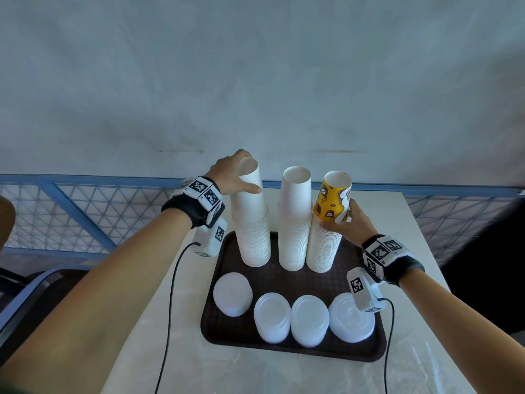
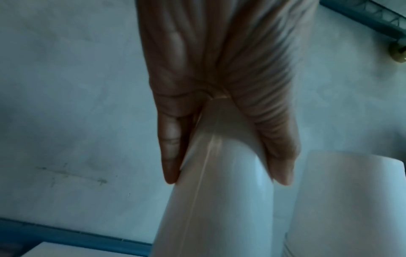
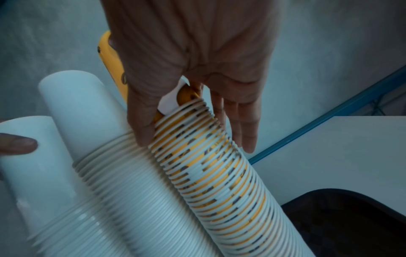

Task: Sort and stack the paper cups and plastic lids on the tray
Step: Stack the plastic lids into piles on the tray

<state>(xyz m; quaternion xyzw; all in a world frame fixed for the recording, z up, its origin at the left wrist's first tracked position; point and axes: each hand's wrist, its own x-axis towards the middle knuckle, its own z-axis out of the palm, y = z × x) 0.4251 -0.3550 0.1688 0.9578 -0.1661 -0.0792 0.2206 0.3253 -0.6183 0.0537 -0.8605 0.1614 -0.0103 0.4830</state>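
Three tall upside-down cup stacks stand at the back of the brown tray (image 1: 216, 282). My left hand (image 1: 235, 174) grips the top white cup (image 1: 250, 191) (image 2: 219, 200) of the left stack, thumb on the near side and fingers over the far rim. A plain white middle stack (image 1: 295, 220) stands untouched. My right hand (image 1: 345, 220) (image 3: 193, 69) holds the yellow patterned cup (image 1: 331, 200) on top of the right stack (image 3: 219, 173). Several low piles of white plastic lids (image 1: 272, 317) lie along the tray's front.
The tray sits on a white table (image 1: 170, 351) whose far edge meets a blue mesh railing (image 1: 85, 211) and a grey wall. Wrist camera cables (image 1: 170, 294) trail over the table. A dark chair (image 1: 28, 297) stands at the left.
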